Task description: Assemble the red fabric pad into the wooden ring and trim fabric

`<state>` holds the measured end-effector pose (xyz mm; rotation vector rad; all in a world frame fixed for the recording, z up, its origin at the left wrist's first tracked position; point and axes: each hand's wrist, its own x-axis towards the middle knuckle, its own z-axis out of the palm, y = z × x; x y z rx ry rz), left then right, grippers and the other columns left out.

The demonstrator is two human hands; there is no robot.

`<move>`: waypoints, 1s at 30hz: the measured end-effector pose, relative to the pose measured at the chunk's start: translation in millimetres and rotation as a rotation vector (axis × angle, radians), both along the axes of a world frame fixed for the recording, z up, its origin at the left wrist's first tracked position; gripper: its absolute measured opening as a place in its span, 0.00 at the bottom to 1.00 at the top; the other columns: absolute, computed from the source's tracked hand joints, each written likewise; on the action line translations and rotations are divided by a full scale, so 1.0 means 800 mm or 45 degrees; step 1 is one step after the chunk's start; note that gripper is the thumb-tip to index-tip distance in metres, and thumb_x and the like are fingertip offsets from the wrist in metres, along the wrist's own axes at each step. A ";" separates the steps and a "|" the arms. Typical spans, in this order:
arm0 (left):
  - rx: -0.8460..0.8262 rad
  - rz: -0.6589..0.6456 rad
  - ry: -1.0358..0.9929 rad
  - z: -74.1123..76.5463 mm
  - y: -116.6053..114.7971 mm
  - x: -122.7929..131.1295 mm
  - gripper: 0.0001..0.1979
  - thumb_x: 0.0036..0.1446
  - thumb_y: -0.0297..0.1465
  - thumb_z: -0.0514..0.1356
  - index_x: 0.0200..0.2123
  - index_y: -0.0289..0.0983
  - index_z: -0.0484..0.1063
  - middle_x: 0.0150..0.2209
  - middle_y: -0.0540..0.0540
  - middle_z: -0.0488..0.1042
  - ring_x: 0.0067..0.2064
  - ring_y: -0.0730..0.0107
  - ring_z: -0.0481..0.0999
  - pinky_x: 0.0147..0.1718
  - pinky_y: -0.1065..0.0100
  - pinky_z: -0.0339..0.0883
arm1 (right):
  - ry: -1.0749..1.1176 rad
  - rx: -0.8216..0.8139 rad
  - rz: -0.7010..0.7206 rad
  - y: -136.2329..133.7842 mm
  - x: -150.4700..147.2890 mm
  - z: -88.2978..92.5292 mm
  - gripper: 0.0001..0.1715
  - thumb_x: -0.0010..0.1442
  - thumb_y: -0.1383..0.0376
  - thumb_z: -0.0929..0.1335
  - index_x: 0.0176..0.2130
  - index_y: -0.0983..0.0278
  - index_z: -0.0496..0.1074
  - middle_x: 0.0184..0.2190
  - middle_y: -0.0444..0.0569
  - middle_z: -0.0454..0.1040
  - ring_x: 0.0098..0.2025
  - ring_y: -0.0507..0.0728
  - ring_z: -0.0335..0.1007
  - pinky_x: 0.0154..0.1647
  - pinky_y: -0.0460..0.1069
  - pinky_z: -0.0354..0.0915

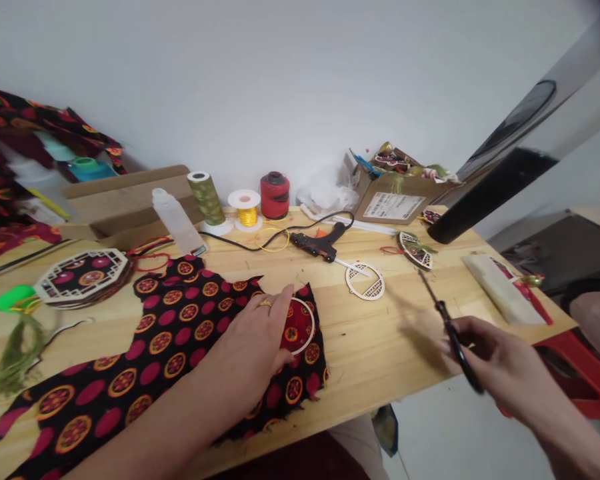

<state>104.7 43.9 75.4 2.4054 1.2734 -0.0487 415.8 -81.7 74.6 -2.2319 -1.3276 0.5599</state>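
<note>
Black cloth [175,327] with red and orange round patterns lies spread on the table, its edges frayed. A thin pale ring [313,325] rests on its right end, framing a redder patch. My left hand [253,337] lies flat over the ring's left side, fingers stretched and thumb apart, pressing on ring and cloth. Part of the ring is hidden under it. Raised past the cloth's right side, my right hand [485,353] is closed around slim black-handled scissors [447,320], seen nearly edge-on, with the pointed tip facing away from me.
Behind the cloth lie a glue gun [320,243] with its cord and a latticed wooden disc [365,280]. Thread spools [275,195], a clear bottle [175,217] and a full cardboard box [393,200] line the wall. A black cylinder [490,193] leans at right; an octagonal ornament [83,277] sits left.
</note>
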 end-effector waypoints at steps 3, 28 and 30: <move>0.009 -0.015 -0.024 -0.003 0.001 -0.002 0.37 0.55 0.28 0.60 0.66 0.31 0.51 0.56 0.31 0.70 0.58 0.50 0.68 0.55 0.51 0.63 | 0.337 0.035 0.184 -0.001 -0.043 -0.001 0.19 0.50 0.51 0.72 0.29 0.61 0.65 0.24 0.42 0.63 0.27 0.53 0.61 0.26 0.47 0.60; 0.016 -0.040 -0.198 -0.021 0.006 -0.012 0.39 0.54 0.31 0.61 0.67 0.36 0.50 0.55 0.37 0.70 0.57 0.52 0.68 0.55 0.53 0.63 | 1.381 -0.257 0.486 -0.018 -0.104 -0.017 0.33 0.55 0.39 0.66 0.36 0.66 0.69 0.18 0.37 0.57 0.17 0.45 0.47 0.18 0.43 0.47; 0.057 -0.044 -0.225 -0.022 0.004 -0.012 0.39 0.53 0.30 0.62 0.66 0.37 0.51 0.55 0.37 0.71 0.56 0.52 0.69 0.55 0.53 0.63 | 1.391 -0.215 0.426 -0.022 -0.110 -0.017 0.32 0.56 0.39 0.66 0.36 0.66 0.69 0.20 0.38 0.58 0.18 0.45 0.48 0.19 0.44 0.46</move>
